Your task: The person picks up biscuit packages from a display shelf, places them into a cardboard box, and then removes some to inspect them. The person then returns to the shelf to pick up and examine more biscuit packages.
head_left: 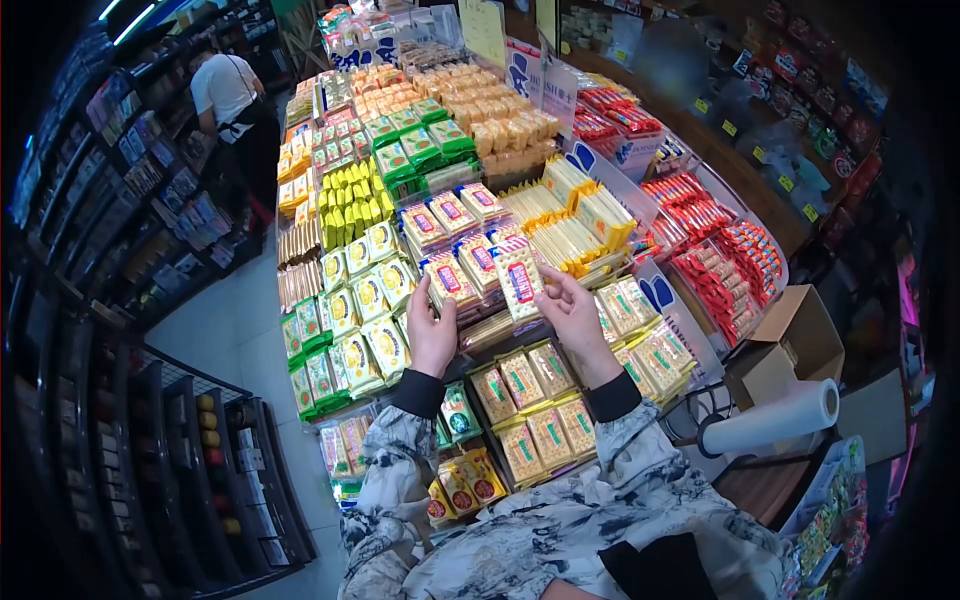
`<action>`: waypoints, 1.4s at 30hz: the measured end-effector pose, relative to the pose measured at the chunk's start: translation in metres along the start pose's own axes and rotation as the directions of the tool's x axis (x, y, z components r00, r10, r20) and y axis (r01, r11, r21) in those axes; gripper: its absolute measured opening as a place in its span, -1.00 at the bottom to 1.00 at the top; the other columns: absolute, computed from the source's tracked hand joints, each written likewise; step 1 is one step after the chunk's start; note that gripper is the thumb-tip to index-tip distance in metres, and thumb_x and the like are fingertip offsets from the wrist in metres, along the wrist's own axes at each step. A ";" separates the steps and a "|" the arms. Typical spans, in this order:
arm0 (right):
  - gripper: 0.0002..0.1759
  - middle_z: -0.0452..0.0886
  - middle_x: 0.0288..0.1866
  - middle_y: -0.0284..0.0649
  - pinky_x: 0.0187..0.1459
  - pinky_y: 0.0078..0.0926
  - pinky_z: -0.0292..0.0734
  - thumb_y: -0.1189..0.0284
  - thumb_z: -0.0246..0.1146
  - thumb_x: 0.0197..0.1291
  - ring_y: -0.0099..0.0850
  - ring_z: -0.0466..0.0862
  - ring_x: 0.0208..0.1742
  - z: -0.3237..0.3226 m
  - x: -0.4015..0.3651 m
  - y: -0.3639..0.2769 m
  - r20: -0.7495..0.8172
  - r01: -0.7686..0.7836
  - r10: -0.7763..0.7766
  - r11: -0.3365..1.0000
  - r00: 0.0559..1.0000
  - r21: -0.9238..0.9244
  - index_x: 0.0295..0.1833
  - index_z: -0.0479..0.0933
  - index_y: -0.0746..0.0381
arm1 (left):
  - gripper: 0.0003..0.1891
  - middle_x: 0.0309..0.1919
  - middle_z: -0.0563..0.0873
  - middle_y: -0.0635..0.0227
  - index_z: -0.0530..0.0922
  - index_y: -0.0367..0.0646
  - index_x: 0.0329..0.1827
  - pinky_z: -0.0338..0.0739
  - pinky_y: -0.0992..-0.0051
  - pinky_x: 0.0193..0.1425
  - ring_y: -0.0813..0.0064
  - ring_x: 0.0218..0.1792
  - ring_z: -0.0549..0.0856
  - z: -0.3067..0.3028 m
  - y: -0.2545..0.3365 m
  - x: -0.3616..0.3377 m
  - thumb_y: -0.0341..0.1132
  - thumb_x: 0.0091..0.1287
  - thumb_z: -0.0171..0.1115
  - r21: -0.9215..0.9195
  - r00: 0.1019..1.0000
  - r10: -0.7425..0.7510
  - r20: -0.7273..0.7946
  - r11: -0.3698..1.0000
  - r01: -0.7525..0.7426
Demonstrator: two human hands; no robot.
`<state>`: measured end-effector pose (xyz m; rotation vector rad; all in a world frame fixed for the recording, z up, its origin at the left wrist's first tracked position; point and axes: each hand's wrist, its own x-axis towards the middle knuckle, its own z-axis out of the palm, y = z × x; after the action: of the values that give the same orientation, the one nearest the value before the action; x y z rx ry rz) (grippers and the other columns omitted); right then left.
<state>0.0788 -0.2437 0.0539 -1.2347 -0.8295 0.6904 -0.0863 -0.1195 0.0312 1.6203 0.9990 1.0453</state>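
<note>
Crowded snack display (655, 290) surrounds right hand (575, 320) gripping packet (520, 282), left hand (432, 338) open beside.

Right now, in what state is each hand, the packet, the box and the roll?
right hand: closed on the red-labelled packet, held upright.
left hand: open, fingers by the packet row.
cardboard box: flaps open.
white roll: rolled up, lying on its side.

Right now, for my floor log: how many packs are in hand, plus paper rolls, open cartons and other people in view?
Pack in the right hand: 1
Paper roll: 1
Open carton: 1
Other person: 1
Total: 4
</note>
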 end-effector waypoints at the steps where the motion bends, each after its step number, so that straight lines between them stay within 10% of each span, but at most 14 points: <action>1: -0.52 0.60 -0.19 -0.25 -0.22 -0.78 0.48 0.63 0.18 0.17 -0.67 0.58 -0.26 -0.001 0.006 -0.003 -0.015 0.012 -0.012 1.000 1.000 0.018 0.24 0.32 0.37 | -0.44 0.17 0.41 0.00 0.27 -0.35 0.29 0.34 0.30 0.25 0.18 0.18 0.43 0.004 -0.006 0.005 -0.33 0.24 0.16 0.001 1.000 0.003 0.000 1.000 -0.003; 11: -0.57 0.61 -0.23 -0.20 -0.28 -0.66 0.51 0.53 0.22 0.11 -0.59 0.58 -0.39 0.007 0.067 0.022 0.027 0.037 -0.034 0.989 0.999 -0.141 0.15 0.45 0.27 | -0.44 0.24 0.32 -0.16 0.20 -0.45 0.28 0.13 0.23 0.40 -0.02 0.30 0.27 0.027 -0.024 0.030 -0.42 0.23 0.10 0.346 0.992 0.129 -0.012 0.931 -0.117; 15: -0.58 0.58 -0.29 -0.24 -0.25 -0.58 0.49 0.45 0.28 0.05 -0.54 0.57 -0.35 0.019 0.082 0.022 0.022 0.039 -0.032 0.873 0.999 -0.485 0.09 0.52 0.16 | -0.44 0.23 0.31 -0.17 0.20 -0.46 0.28 0.12 0.21 0.40 -0.05 0.30 0.26 0.031 -0.028 0.028 -0.53 0.17 0.03 0.395 0.986 0.161 -0.031 0.909 -0.136; 42: -0.64 0.58 -0.44 -0.35 -0.40 -0.65 0.43 0.45 0.26 0.09 -0.65 0.48 -0.46 0.077 0.076 0.040 0.051 0.061 -0.042 0.885 0.998 -0.461 0.05 0.57 0.24 | -0.50 0.24 0.38 -0.04 0.15 -0.44 0.34 0.27 0.44 0.29 0.24 0.24 0.41 0.030 -0.048 0.034 -0.41 0.36 -0.13 -0.061 0.991 -0.091 -0.096 0.994 0.086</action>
<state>0.0539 -0.1321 0.0362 -1.6243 -1.0982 0.4859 -0.0545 -0.0842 -0.0147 1.4770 1.0873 1.0920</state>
